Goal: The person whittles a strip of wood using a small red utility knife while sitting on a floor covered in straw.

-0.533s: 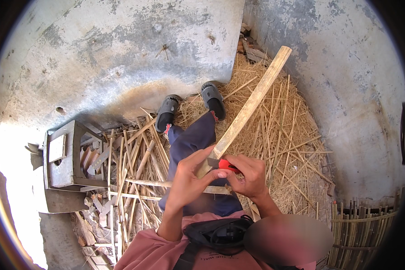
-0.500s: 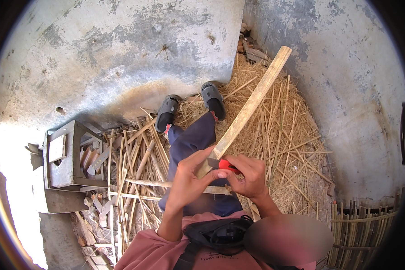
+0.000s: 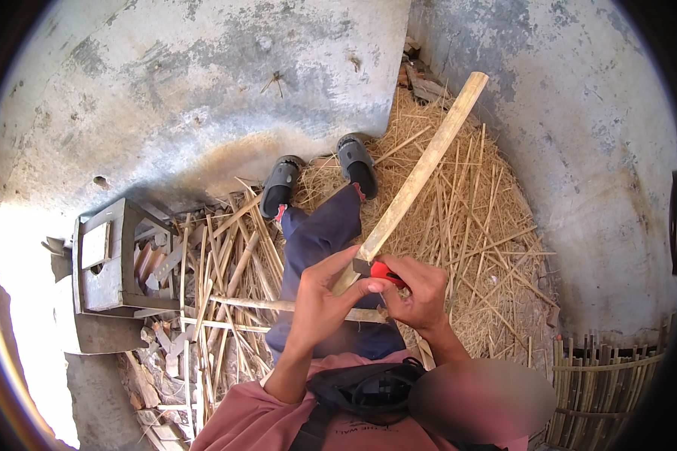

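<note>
One long, pale-yellow bamboo strip [image 3: 425,170] points toward one o'clock, fingers of the left hand [image 3: 320,298] pinching it low; the right hand [image 3: 420,295], fingers curled, grips a red-handled, grey-bladed knife [image 3: 387,275] (blade [image 3: 362,266] across strip).

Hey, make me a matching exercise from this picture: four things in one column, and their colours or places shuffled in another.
Things:
1. strip
2. knife
3. shoes
4. bag

Colours or places:
A. dark grey, a pair
B. black, against the pink shirt
C. red-handled, in the right hand
D. pale, in the left hand, slanting over straw

Pairs: 1-D, 2-C, 3-A, 4-B
</note>
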`<action>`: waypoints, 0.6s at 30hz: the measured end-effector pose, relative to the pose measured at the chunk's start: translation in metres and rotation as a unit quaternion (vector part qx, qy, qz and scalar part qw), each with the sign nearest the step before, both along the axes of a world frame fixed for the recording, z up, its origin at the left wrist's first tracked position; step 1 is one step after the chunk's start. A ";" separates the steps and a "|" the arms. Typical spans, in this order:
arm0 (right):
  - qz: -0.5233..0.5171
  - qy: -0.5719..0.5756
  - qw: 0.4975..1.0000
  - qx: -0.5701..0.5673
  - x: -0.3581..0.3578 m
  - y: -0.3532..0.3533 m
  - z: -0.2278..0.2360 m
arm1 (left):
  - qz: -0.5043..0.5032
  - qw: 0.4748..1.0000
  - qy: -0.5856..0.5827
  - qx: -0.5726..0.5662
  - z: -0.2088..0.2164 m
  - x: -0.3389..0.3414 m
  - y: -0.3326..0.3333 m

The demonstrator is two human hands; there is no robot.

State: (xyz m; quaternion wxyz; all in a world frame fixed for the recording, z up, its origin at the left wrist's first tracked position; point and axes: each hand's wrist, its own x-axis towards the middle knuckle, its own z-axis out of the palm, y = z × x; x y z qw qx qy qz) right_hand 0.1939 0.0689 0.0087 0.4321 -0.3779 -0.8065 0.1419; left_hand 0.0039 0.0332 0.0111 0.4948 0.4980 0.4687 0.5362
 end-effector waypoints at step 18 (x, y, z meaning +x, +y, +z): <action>-0.037 0.061 0.997 -0.004 -0.006 0.005 0.002 | 0.089 0.995 0.038 0.005 -0.003 0.013 -0.002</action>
